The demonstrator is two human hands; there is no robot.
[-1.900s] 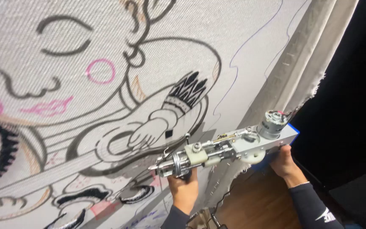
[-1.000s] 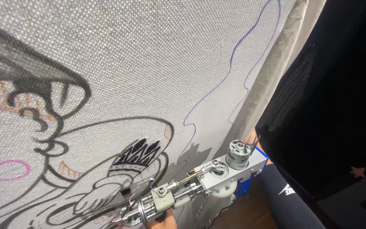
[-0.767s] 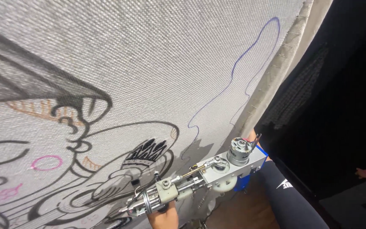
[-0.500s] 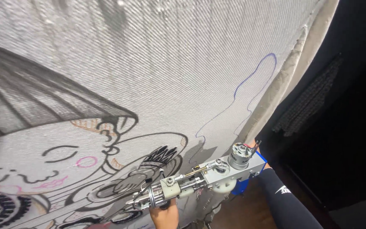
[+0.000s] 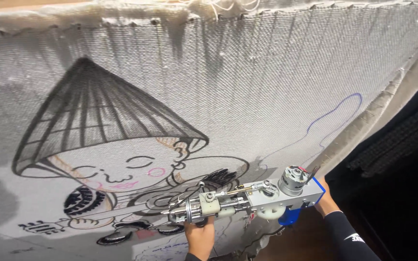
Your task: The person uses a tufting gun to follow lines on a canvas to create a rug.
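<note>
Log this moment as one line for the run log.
left hand: grips tufting gun front handle | right hand: holds its rear | needle: at stretched backing cloth | cartoon figure in conical hat: partly tufted

Both arms come up from the bottom edge of the view. The left hand (image 5: 200, 238) rises at about six o'clock, wrist straight, fingers curled up and closed in a grip overhead, knuckles toward the camera. The right hand (image 5: 326, 203) sits out at about four o'clock, well apart from the left, closed in a grip too, its fingers mostly hidden. The right forearm, in a dark sleeve, runs down toward five o'clock and off the frame.
</note>
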